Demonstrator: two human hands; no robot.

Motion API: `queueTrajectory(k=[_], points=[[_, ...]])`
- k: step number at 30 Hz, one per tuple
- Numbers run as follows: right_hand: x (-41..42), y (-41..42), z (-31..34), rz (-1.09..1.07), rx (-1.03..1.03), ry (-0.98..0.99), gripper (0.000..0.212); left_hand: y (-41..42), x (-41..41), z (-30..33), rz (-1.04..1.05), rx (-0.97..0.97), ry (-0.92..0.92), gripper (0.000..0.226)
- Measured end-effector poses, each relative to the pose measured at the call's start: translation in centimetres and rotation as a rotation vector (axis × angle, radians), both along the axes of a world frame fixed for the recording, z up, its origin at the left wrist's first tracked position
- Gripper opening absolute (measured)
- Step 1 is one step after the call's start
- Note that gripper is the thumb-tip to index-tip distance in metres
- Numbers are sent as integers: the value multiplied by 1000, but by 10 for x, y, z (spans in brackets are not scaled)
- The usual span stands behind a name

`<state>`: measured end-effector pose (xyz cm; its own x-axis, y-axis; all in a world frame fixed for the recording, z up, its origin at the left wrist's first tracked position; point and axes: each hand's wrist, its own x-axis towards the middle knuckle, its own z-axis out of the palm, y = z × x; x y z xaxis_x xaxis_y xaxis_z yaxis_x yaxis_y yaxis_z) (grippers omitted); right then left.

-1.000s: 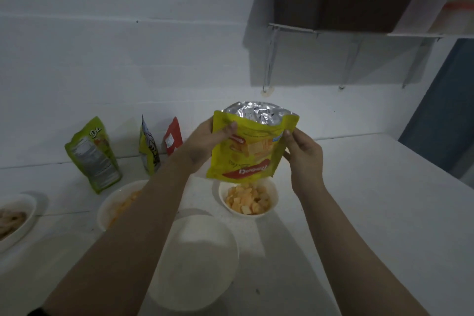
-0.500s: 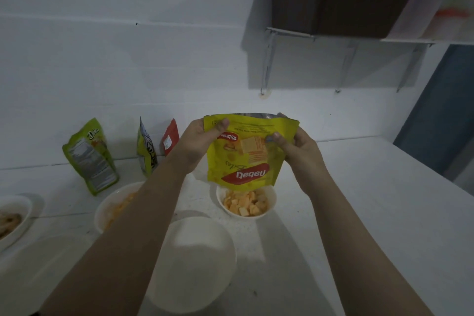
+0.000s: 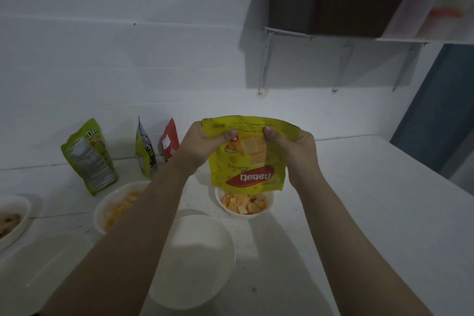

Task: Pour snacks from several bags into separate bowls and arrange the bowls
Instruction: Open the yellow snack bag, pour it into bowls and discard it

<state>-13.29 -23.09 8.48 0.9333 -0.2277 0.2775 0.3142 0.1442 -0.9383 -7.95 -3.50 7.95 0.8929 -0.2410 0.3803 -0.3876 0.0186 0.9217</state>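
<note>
Both hands hold a yellow bag (image 3: 247, 154) upside down over a small white bowl (image 3: 243, 204) of orange-yellow cubes on the white table (image 3: 359, 200). The left hand (image 3: 205, 145) has its grip clamped on the bag's upper left edge, thumb on the front; the right hand (image 3: 292, 146) pinches the upper right edge the same way. The bag's red oval reads "nabati", inverted, with a script word above that looks like "Bites". Left of it, a second bowl (image 3: 120, 206) holds similar pieces, partly hidden by the left forearm. Against the wall stand a green bag (image 3: 88, 156) marked "Deka", a yellow-green bag (image 3: 145, 151) and a red bag (image 3: 169, 142), their print too small to read.
</note>
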Motion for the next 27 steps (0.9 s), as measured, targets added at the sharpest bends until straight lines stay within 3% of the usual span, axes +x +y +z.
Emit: queueTrajectory(k=[6,27], points=[[-3,1,5,-45,-44,-33,14,1,2,-26,7,33,26,20],[-16,2,13,-93,89,-54,8,12,0,-63,-90,138,208,29]])
